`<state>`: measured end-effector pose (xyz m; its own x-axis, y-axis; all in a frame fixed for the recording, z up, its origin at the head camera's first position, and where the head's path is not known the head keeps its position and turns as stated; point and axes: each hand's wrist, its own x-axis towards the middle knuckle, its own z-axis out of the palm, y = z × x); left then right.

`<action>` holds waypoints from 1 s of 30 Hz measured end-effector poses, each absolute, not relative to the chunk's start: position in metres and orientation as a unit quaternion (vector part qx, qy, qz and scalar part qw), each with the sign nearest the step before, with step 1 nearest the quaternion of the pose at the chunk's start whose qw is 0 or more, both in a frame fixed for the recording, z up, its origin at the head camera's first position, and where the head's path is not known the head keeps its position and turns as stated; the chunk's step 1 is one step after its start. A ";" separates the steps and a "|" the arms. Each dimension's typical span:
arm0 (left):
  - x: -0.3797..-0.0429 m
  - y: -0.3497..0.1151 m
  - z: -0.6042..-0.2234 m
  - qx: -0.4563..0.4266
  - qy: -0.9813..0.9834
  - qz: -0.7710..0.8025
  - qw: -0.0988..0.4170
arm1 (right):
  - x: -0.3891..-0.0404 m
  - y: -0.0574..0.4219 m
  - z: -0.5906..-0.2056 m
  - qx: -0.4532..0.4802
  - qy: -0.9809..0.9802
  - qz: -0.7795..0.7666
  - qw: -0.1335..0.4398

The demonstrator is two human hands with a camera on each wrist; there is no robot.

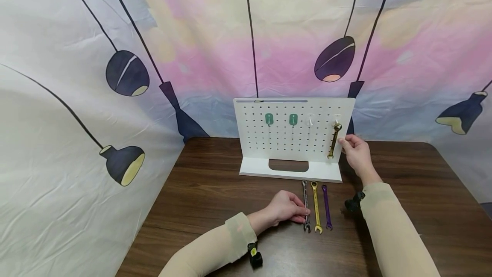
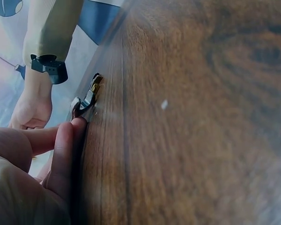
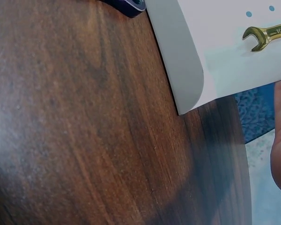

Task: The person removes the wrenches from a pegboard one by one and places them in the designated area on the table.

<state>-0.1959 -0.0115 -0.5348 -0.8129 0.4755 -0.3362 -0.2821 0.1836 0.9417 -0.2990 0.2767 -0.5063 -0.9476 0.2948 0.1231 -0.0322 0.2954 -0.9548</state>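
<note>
On the table, my left hand (image 1: pixel 286 207) pinches the silver combination wrench (image 1: pixel 305 191) near its lower, open end. In the left wrist view the thumb and fingers (image 2: pixel 63 150) meet just beside that wrench's jaw end. Just right of it lie a gold wrench (image 1: pixel 316 204) and a purple wrench (image 1: pixel 326 206), side by side. My right hand (image 1: pixel 358 155) grips the right edge of the white pegboard (image 1: pixel 284 140), thumb in front and the other fingers mostly hidden. Close to that thumb, another gold wrench (image 1: pixel 334 140) hangs from the rightmost hook; its open end shows 10mm in the right wrist view.
Two green hooks (image 1: pixel 269 119) and a clear hook (image 1: pixel 310 119) are on the pegboard, with nothing hanging from them. The board stands on a white base (image 1: pixel 323 172) with a slot. Behind the brown table (image 1: pixel 207 183) hangs a cloth printed with lamps.
</note>
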 end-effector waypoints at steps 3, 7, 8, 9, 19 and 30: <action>-0.195 -0.012 -0.534 0.065 0.710 0.634 0.299 | -0.299 0.276 -0.506 -0.083 -0.795 0.586 0.138; -0.194 -0.013 -0.533 0.059 0.713 0.632 0.298 | -0.299 0.275 -0.507 -0.083 -0.799 0.580 0.136; -0.194 -0.013 -0.532 0.058 0.715 0.631 0.296 | -0.299 0.275 -0.507 -0.083 -0.799 0.580 0.135; -0.194 -0.013 -0.532 0.058 0.716 0.630 0.294 | -0.298 0.275 -0.507 -0.082 -0.799 0.580 0.135; -0.194 -0.013 -0.535 0.055 0.718 0.631 0.287 | -0.298 0.275 -0.507 -0.075 -0.800 0.579 0.136; -0.194 -0.010 -0.531 0.055 0.726 0.622 0.290 | -0.298 0.279 -0.504 -0.068 -0.814 0.559 0.141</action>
